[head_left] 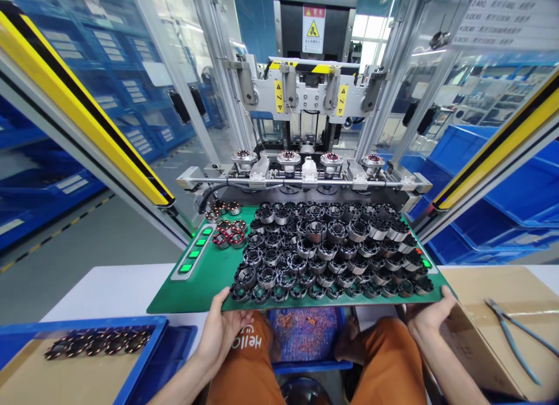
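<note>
My left hand point(222, 329) grips the front edge of a green worktop point(192, 294), thumb on top and fingers curled beneath. My right hand point(432, 319) holds the same edge farther right, its thumb up near the corner and its fingers partly hidden below. Between and beyond my hands, many unwound black-and-silver motor stators point(314, 248) stand in rows, some stacked on others. To their left lies a small group of copper-wound stators point(229, 235). Neither hand touches a stator.
Behind the worktop, a winding machine point(305, 96) carries several stators on its spindles point(288, 158). Yellow-black posts point(87, 108) flank it. A blue tray point(151, 341) with wound stators is at left. Pliers point(510, 329) lie on a carton point(502, 288) at right. Below is a scrap bin point(305, 367).
</note>
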Available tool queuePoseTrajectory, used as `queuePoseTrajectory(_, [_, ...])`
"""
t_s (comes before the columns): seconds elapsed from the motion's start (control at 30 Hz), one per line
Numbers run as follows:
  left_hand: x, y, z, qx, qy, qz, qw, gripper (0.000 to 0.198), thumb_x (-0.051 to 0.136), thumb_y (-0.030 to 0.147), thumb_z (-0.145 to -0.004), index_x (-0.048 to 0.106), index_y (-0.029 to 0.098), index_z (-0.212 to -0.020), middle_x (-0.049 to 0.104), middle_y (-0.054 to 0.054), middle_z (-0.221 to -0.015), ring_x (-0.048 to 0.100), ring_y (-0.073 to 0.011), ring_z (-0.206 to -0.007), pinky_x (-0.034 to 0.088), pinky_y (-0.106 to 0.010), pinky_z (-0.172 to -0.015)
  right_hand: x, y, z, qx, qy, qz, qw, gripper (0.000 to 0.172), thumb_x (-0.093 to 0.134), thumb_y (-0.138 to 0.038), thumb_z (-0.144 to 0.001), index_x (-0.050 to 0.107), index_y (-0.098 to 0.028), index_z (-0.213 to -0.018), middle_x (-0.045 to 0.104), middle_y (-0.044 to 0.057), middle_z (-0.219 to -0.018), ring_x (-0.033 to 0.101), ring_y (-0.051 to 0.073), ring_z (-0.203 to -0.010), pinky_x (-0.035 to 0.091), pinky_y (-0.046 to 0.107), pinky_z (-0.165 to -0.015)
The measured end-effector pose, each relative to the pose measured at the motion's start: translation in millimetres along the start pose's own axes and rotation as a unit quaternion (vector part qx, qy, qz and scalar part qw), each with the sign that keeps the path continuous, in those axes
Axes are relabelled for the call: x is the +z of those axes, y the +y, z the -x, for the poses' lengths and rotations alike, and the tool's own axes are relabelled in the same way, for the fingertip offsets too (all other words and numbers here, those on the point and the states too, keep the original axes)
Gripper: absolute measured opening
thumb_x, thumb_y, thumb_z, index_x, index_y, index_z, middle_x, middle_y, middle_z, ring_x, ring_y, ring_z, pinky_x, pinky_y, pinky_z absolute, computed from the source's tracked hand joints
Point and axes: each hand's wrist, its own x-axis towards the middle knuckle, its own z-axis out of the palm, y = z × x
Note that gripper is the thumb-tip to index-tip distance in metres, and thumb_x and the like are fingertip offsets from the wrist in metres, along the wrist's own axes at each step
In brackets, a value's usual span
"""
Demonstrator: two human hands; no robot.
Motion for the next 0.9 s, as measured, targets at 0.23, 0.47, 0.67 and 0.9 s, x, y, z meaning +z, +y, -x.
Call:
queuePoseTrajectory(0.23, [0.0, -1.3, -1.4, 0.002, 0.008, -0.002, 1.0, 0.04, 0.08, 0.06, -0.074, 0.064, 0.024, -0.077, 0.064, -0.004, -0.068, 0.053, -0.021, -0.064, 0.057, -0.035, -0.061, -1.9, 2.1, -2.5, 0.003, -0.002, -0.012, 1.0, 0.057, 0.062, -0.065, -0.082, 0.075, -0.023, -0.119, 0.076, 0.003, -0.109, 0.064, 0.02, -0.088, 0.058, 0.031, -0.069])
queuePoseTrajectory(0.47, [0.5, -0.6, -0.5, 0.002, 0.003, -0.009, 1.0, 0.041, 0.081, 0.061, -0.074, 0.065, 0.023, -0.078, 0.065, -0.004, -0.07, 0.054, -0.0214, -0.066, 0.058, -0.035, -0.063, 0.1, 0.3, -0.1, -0.002, 0.004, -0.017, 1.0, 0.053, 0.064, -0.062, -0.081, 0.074, -0.024, -0.116, 0.073, 0.001, -0.102, 0.06, 0.018, -0.081, 0.054, 0.028, -0.063])
queuePoseTrajectory(0.67, [1.7, 0.1, 0.5, -0.001, 0.01, -0.01, 1.0, 0.041, 0.08, 0.061, -0.073, 0.063, 0.024, -0.078, 0.063, -0.003, -0.068, 0.053, -0.0212, -0.065, 0.058, -0.035, -0.062, 0.9, 0.2, 0.8, -0.001, -0.001, -0.006, 1.0, 0.058, 0.062, -0.064, -0.081, 0.074, -0.025, -0.121, 0.076, 0.002, -0.112, 0.065, 0.021, -0.088, 0.057, 0.032, -0.065])
queuePoseTrajectory(0.9, [2.4, 0.7, 1.9, -0.001, 0.006, -0.006, 1.0, 0.038, 0.078, 0.059, -0.076, 0.065, 0.024, -0.081, 0.065, -0.003, -0.07, 0.053, -0.0208, -0.065, 0.057, -0.034, -0.063, -1.5, -0.9, -1.1, 0.002, -0.023, -0.016, 1.0, 0.056, 0.064, -0.062, -0.08, 0.072, -0.025, -0.12, 0.076, 0.001, -0.11, 0.066, 0.021, -0.088, 0.058, 0.032, -0.067])
